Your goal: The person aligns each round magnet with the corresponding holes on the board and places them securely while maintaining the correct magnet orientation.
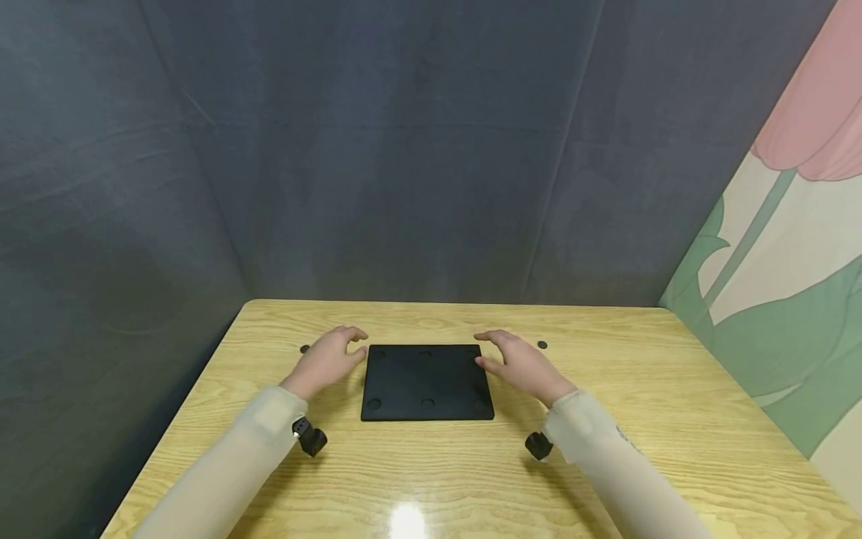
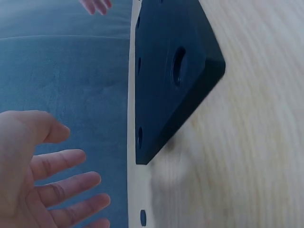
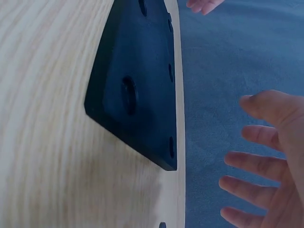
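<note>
Flat on the table lies a black rectangular plate (image 1: 428,380) with several round shallow recesses along its near and far edges. My left hand (image 1: 328,361) hovers by its far left corner, fingers spread and relaxed. On the opposite side, my right hand (image 1: 527,365) is held at the far right corner, its thumb and fingertips overlapping the plate's edge in the head view. Both wrist views show the palms facing inward and holding nothing; the plate's thick bevelled edge (image 2: 190,107) is seen in the left wrist view.
A small dark disc (image 1: 305,349) lies on the wooden table (image 1: 424,471) beyond my left hand, and another disc (image 1: 542,344) beyond my right. A dark grey curtain (image 1: 404,150) hangs along the back and left. A flower-patterned cloth (image 1: 781,299) borders the right side.
</note>
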Demonstrator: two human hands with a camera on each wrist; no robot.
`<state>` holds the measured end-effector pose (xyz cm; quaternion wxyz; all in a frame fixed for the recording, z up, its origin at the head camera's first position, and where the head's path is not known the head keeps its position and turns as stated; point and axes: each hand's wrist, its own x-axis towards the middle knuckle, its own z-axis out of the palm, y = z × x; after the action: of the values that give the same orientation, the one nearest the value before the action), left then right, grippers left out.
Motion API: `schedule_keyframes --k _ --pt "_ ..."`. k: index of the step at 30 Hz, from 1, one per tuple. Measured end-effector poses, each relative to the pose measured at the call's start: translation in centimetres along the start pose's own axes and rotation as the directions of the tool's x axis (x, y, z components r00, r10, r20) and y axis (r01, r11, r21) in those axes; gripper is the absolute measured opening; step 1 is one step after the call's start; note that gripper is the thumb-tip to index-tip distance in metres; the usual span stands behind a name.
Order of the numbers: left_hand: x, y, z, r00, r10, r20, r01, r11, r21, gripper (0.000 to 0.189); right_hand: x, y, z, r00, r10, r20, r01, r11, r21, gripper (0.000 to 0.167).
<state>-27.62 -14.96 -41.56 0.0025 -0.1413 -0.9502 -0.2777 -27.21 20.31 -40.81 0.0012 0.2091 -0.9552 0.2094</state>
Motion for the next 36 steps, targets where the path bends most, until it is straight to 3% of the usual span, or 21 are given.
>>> schedule_keyframes --k 9,17,21,24,27,36 --pt "-0.4 0.0 0.8 0.999 -0.023 0.027 0.028 0.982 -0.184 0.032 -0.2 0.4 0.2 1.000 0.024 0.008 -0.025 0.997 0.074 0.048" --pt "-0.5 -0.1 1.3 0.989 -0.144 0.043 0.150 0.953 -0.261 0.029 -0.4 0.4 0.4 0.999 0.039 -0.003 -0.039 0.997 0.060 0.044" --pt "-0.6 -0.4 1.7 0.976 -0.203 0.074 0.216 0.920 -0.327 0.029 -0.4 0.4 0.4 0.999 0.039 -0.010 -0.039 0.998 0.056 0.043" --pt "-0.7 -0.5 1.9 0.969 -0.224 0.109 0.249 0.882 -0.400 0.028 -0.3 0.5 0.5 0.999 0.042 -0.012 -0.041 0.998 0.056 0.042" --pt "-0.8 -0.6 2.1 0.966 -0.225 0.127 0.258 0.860 -0.440 0.027 -0.3 0.6 0.5 0.999 0.042 -0.011 -0.041 0.997 0.058 0.042" --pt "-0.8 -0.8 2.6 0.957 -0.245 0.157 0.291 0.821 -0.492 0.025 -0.3 0.7 0.4 0.999 0.033 -0.005 -0.033 0.998 0.060 0.042"
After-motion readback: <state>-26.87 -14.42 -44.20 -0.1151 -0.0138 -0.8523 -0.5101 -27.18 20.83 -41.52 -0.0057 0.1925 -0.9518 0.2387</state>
